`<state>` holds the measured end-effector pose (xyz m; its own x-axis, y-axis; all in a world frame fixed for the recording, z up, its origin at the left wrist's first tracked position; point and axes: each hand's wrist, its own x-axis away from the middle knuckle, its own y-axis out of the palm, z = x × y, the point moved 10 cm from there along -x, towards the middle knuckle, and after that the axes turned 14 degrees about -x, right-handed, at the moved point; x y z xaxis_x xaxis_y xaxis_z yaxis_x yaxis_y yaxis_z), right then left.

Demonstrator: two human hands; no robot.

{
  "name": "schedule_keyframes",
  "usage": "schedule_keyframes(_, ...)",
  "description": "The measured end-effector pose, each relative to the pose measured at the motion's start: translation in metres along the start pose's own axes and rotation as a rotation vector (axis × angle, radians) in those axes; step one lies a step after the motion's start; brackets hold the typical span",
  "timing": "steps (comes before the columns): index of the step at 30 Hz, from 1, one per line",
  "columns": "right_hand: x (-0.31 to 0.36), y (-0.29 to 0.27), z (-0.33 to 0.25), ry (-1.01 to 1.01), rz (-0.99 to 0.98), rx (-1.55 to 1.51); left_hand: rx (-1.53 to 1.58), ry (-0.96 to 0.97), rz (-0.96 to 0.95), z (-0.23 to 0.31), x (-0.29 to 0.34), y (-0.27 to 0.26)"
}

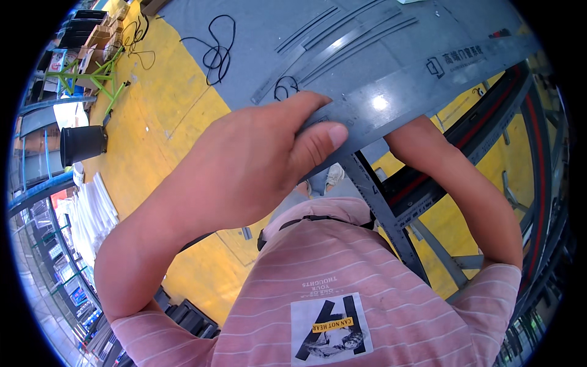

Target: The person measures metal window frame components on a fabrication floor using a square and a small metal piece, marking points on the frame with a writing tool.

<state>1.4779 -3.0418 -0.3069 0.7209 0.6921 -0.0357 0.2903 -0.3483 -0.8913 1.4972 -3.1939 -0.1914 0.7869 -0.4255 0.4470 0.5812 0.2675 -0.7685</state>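
Note:
A long grey profile bar (403,92) with a protective film and printing runs from the middle of the view to the upper right. My left hand (257,156) is closed round its near end, with the thumb on the upper face and the other fingers hidden on the far side. Beneath the bar, my right hand (416,137) reaches in from the right, its fingers out of sight behind the bar. Just below the bar stands a dark grey frame (406,241) with black and red strips along its members.
Several thin strips (348,43) lie on the grey floor covering ahead, near a looped black cable (219,58). On the left stand a black bucket (82,145), a green metal stand (101,76) and a bundle of white tubes (95,208). Dark profiles (186,318) lie at lower left.

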Motion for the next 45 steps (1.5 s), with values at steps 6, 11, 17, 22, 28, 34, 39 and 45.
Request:
schedule_keyframes(6,0.005,-0.010,-0.018,-0.085,-0.040,-0.098,0.019,0.009,0.002,0.003,-0.003,0.001)
schedule_keyframes(11,0.006,-0.011,-0.010,-0.008,-0.118,-0.083,0.056,-0.055,-0.024,0.004,-0.004,0.003)
schedule_keyframes(17,0.022,-0.027,-0.013,0.077,-0.224,-0.047,-0.037,-0.057,0.027,0.004,-0.003,-0.001)
schedule_keyframes(22,0.045,-0.048,-0.022,0.064,-0.113,-0.069,0.022,-0.052,0.055,-0.002,0.008,-0.008)
schedule_keyframes(28,0.081,-0.087,-0.005,0.262,0.265,-0.319,0.115,0.015,0.004,-0.043,0.053,-0.022)
schedule_keyframes(34,0.138,-0.107,0.081,0.579,1.109,-1.100,-0.314,-0.015,-0.105,-0.057,0.115,0.007)
schedule_keyframes(39,0.121,-0.100,0.133,0.817,1.628,-1.342,-0.454,0.124,0.027,-0.064,0.132,0.016)
schedule_keyframes(45,0.073,-0.090,0.171,0.539,1.843,-1.648,-0.634,0.177,0.098,-0.092,0.133,-0.009)
